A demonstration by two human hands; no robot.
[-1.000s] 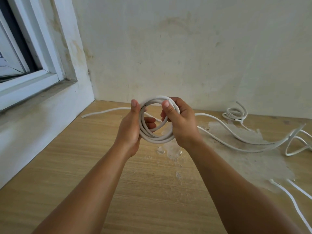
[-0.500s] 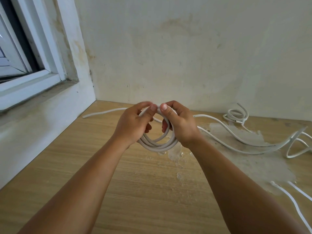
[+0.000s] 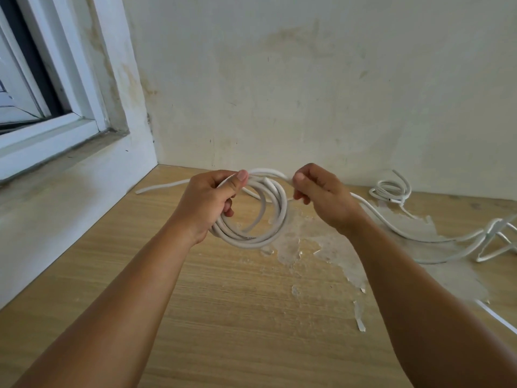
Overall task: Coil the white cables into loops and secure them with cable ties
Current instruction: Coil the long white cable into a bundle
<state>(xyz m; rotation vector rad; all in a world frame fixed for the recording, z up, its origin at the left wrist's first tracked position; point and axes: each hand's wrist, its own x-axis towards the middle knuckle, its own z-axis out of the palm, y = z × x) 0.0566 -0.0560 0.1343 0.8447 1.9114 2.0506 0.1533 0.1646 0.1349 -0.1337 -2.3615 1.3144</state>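
Observation:
A coil of white cable (image 3: 260, 233) with several loops hangs above the wooden surface. My left hand (image 3: 208, 203) grips the coil's left side, thumb pressed on its top. My right hand (image 3: 321, 194) pinches a strand of the same cable at the coil's upper right. Loose white cable (image 3: 391, 228) trails from behind my right hand across the surface to the right. A smaller coiled cable (image 3: 390, 190) lies by the wall at the back right. No cable tie shows.
The wooden surface (image 3: 237, 317) has a patch of peeled veneer (image 3: 330, 247) under and right of my hands. A stained wall closes the back, a window sill (image 3: 56, 175) the left. More white cable bends (image 3: 498, 242) lie at the right edge.
My hands have drawn apart. The right hand has left the coil's right side and now pinches a strand at its top right; the left hand keeps the coil, which has opened wider.

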